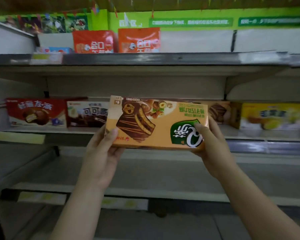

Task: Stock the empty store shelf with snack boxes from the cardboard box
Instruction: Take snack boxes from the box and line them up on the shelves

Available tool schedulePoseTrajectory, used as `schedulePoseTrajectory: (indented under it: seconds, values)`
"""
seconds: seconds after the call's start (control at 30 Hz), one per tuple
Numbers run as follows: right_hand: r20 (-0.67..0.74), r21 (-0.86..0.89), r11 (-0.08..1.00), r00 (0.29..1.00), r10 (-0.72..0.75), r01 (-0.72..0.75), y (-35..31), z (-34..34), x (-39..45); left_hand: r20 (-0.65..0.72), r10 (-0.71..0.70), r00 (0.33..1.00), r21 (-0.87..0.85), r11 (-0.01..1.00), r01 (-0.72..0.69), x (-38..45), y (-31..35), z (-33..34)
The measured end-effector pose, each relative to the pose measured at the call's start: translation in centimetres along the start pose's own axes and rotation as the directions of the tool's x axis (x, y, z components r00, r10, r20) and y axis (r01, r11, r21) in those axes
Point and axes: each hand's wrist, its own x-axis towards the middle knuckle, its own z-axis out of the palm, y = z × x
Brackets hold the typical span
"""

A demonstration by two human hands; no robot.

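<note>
An orange snack box (pixel 156 123) is held up in the centre of the frame by both hands, its printed face toward the camera and its lettering upside down. The left hand (pixel 100 153) grips the box's lower left corner: the thumb lies across the front face near the pictured chocolate cake, and the other fingers (pixel 116 151) curl under the bottom edge, so the corner is clamped between them. The right hand (pixel 213 146) takes the lower right corner the same way, with the thumb pressed on the green logo patch and the remaining fingers hidden behind and beneath the box. Both hands are closed on it.

The box hangs in front of the middle shelf (pixel 249 137), which runs across the frame at mid-height; whether it touches the shelf edge cannot be told. On that shelf, left of centre, stand a red box (pixel 36 112) and just beside it a dark brown box (pixel 87 114). To the right of the held box, partly hidden behind it, is another orange box (pixel 222 111), then a yellow box (pixel 272 116) near the right edge.

On the upper shelf (pixel 163 58), in the upper centre of the frame, two orange-red bags (pixel 114 41) stand side by side. The lower shelf (pixel 163 170) fills the bottom half behind the forearms.
</note>
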Motion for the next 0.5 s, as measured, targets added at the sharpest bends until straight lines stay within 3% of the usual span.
schedulePoseTrajectory:
  seconds: [0.1, 0.2, 0.3, 0.4, 0.43, 0.5]
  values:
    - [-0.088, -0.054, 0.997, 0.995, 0.042, -0.047, -2.2, -4.0, -1.5, 0.097, -0.095, 0.991, 0.047, 0.995, 0.091, -1.0, -2.0, 2.5]
    - [-0.139, -0.113, 0.994, 0.99, -0.01, -0.006, -5.8, -6.7, -2.4, 0.144, -0.193, 0.971, 0.284, 0.948, 0.146, -1.6, -3.1, 4.6]
    - [-0.071, -0.288, 0.957, 0.995, -0.065, 0.042, -10.2, -8.1, -2.8, 0.13, -0.135, 0.982, 0.722, 0.692, 0.0, -1.8, -2.7, 7.0]
    - [0.137, -0.628, 0.768, 0.989, -0.049, 0.125, -13.1, -6.9, -3.1, 0.359, -0.1, 0.928, 0.854, 0.436, -0.284, -1.6, -1.6, 10.2]
    - [0.191, -0.721, 0.676, 0.981, -0.017, 0.152, -13.4, -6.0, -3.2, 0.443, -0.144, 0.885, 0.836, 0.423, -0.35, -1.4, -1.4, 11.4]
    - [0.286, -0.834, 0.5, 0.958, 0.031, 0.233, -13.2, -4.3, -3.3, 0.532, -0.244, 0.811, 0.79, 0.489, -0.371, -0.6, -1.9, 13.1]
